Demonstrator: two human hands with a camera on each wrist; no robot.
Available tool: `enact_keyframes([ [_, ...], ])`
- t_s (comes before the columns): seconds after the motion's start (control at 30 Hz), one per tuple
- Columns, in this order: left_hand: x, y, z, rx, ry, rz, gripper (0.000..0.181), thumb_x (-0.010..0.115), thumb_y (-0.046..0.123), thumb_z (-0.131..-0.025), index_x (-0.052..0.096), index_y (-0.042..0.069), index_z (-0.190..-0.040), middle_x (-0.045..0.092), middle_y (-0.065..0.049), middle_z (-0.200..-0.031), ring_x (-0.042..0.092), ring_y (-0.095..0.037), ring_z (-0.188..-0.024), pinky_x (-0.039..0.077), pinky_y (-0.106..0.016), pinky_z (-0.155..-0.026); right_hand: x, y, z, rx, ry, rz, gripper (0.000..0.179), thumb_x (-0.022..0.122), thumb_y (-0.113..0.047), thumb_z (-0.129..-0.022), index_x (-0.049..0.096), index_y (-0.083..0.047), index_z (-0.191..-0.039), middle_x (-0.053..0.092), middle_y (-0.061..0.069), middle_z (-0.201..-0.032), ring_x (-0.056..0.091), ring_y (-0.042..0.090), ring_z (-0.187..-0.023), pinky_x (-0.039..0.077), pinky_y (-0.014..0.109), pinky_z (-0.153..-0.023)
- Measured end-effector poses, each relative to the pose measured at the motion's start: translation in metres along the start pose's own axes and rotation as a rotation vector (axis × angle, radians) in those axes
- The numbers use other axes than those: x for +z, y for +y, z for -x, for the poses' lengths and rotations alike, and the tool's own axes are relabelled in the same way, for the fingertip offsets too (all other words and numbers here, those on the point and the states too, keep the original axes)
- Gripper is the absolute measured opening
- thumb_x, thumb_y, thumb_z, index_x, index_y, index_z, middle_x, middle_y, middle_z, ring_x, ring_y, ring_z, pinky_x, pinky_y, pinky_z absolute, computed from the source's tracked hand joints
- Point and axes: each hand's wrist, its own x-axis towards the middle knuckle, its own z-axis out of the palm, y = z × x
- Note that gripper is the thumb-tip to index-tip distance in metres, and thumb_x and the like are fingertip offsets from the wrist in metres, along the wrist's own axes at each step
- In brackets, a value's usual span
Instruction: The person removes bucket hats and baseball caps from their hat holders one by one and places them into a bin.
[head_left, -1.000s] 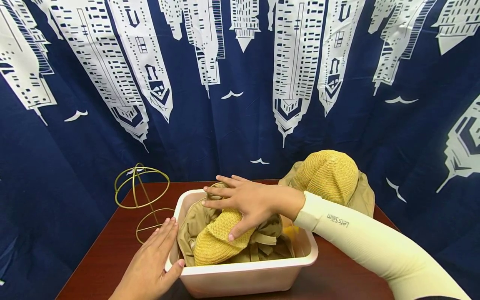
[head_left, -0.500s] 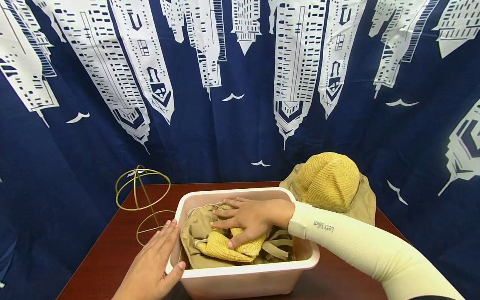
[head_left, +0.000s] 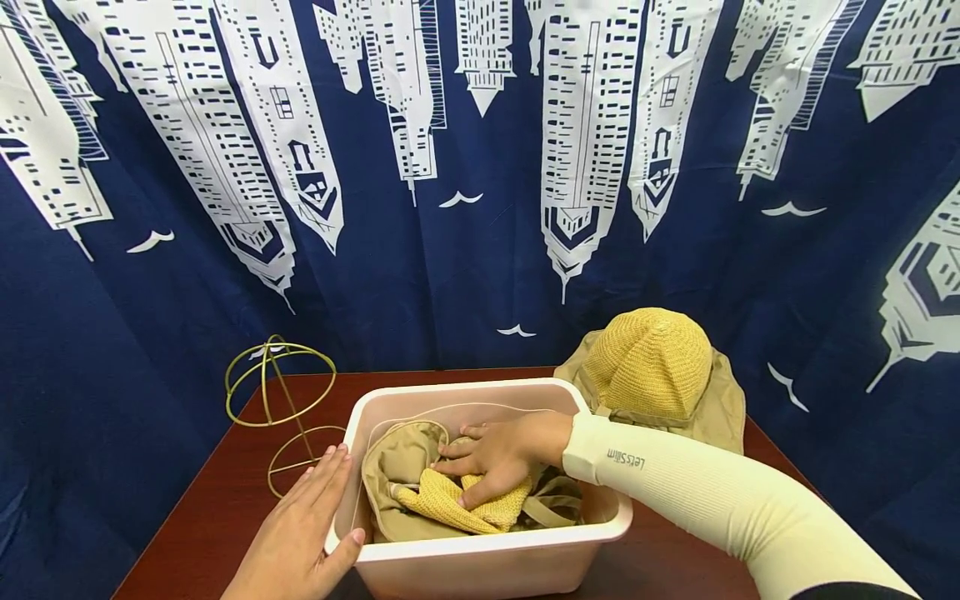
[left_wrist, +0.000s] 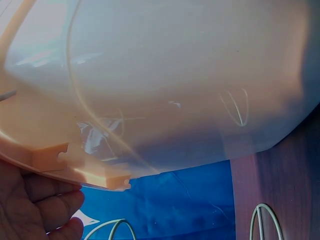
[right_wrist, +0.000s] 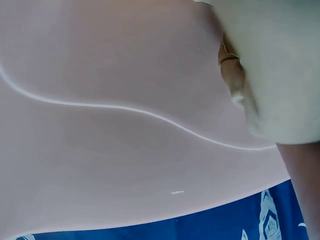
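Note:
A pale pink plastic bin (head_left: 480,547) with a white rim stands on the table. Inside it lie a crumpled yellow woven hat crown (head_left: 429,497) and khaki cloth (head_left: 401,454) with straps. My right hand (head_left: 497,460) is down in the bin, fingers spread, pressing on the yellow crown, which is folded under the palm. My left hand (head_left: 303,517) rests against the bin's left rim, fingers straight and thumb at the front corner. In the left wrist view, left-hand fingers (left_wrist: 52,200) lie beside the bin's outer wall (left_wrist: 175,65). The right wrist view shows mostly bin wall (right_wrist: 115,155).
Behind the bin on the right sits another yellow woven hat (head_left: 648,362) with a khaki brim. A gold wire hat stand (head_left: 258,426) is at the left. A navy curtain (head_left: 480,283) with a city print hangs behind the reddish-brown table (head_left: 202,517).
My right hand has moved down deeper into the bin, and the yellow crown and khaki cloth have been squashed lower and flatter under it. The left hand has stayed at the rim.

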Motion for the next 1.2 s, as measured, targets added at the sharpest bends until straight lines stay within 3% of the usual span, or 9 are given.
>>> enact_keyframes([
  [0.2, -0.002, 0.0, 0.001, -0.001, -0.005, -0.009, 0.069, 0.066, 0.035, -0.085, 0.053, -0.013, -0.133, 0.053, -0.027, -0.139, 0.036, -0.023, -0.143, 0.01, -0.021, -0.119, -0.007, 0.0, 0.007, -0.032, 0.101, 0.08, 0.071, 0.027, -0.072, -0.096, 0.02, -0.039, -0.158, 0.021, -0.009, -0.163, 0.011, 0.029, -0.15, 0.013, 0.046, -0.12],
  [0.37, -0.001, 0.0, 0.001, -0.002, -0.017, -0.009, 0.07, 0.067, 0.035, -0.083, 0.054, -0.013, -0.133, 0.054, -0.025, -0.139, 0.033, -0.019, -0.144, 0.009, -0.02, -0.118, -0.021, 0.003, 0.026, -0.053, 0.244, 0.131, 0.075, 0.028, -0.071, -0.097, 0.023, -0.03, -0.159, 0.023, 0.001, -0.163, 0.012, 0.025, -0.151, 0.014, 0.049, -0.12],
  [0.53, 0.0, 0.0, 0.001, -0.008, -0.019, -0.006, 0.071, 0.068, 0.034, -0.082, 0.054, -0.013, -0.133, 0.053, -0.025, -0.14, 0.035, -0.021, -0.143, 0.009, -0.02, -0.118, -0.033, 0.005, 0.048, -0.04, 0.348, 0.07, 0.076, 0.032, -0.068, -0.097, 0.021, -0.028, -0.16, 0.019, 0.004, -0.164, 0.014, 0.026, -0.151, 0.014, 0.05, -0.12],
  [0.73, 0.0, 0.0, 0.0, -0.006, -0.022, -0.01, 0.071, 0.07, 0.033, -0.08, 0.055, -0.012, -0.132, 0.055, -0.025, -0.138, 0.038, -0.022, -0.142, 0.009, -0.02, -0.118, -0.035, 0.008, 0.075, 0.0, 0.472, -0.003, 0.073, 0.041, -0.063, -0.098, 0.025, -0.027, -0.159, 0.019, 0.003, -0.164, 0.019, 0.025, -0.149, 0.019, 0.05, -0.119],
  [0.9, 0.001, -0.001, 0.0, -0.008, -0.026, -0.007, 0.071, 0.069, 0.034, -0.08, 0.055, -0.012, -0.132, 0.055, -0.024, -0.139, 0.045, -0.028, -0.136, 0.01, -0.021, -0.118, -0.024, 0.017, 0.099, 0.011, 0.597, -0.07, 0.07, 0.049, -0.056, -0.098, 0.035, -0.019, -0.156, 0.025, 0.007, -0.162, 0.024, 0.028, -0.148, 0.024, 0.053, -0.117],
  [1.07, 0.001, -0.001, -0.001, 0.005, -0.027, 0.005, 0.07, 0.068, 0.035, -0.082, 0.054, -0.011, -0.134, 0.054, -0.023, -0.14, 0.045, -0.029, -0.137, 0.011, -0.022, -0.119, 0.0, 0.027, 0.126, 0.09, 0.708, -0.139, 0.069, 0.055, -0.053, -0.097, 0.039, -0.017, -0.154, 0.029, 0.009, -0.16, 0.029, 0.032, -0.146, 0.031, 0.055, -0.113],
  [1.2, 0.001, -0.003, -0.002, 0.012, -0.011, 0.014, 0.07, 0.065, 0.035, -0.084, 0.053, -0.012, -0.134, 0.053, -0.024, -0.141, 0.043, -0.029, -0.138, 0.012, -0.024, -0.119, 0.02, 0.032, 0.137, 0.135, 0.776, -0.137, 0.068, 0.058, -0.049, -0.096, 0.041, -0.015, -0.153, 0.032, 0.012, -0.159, 0.034, 0.036, -0.143, 0.033, 0.057, -0.11],
])
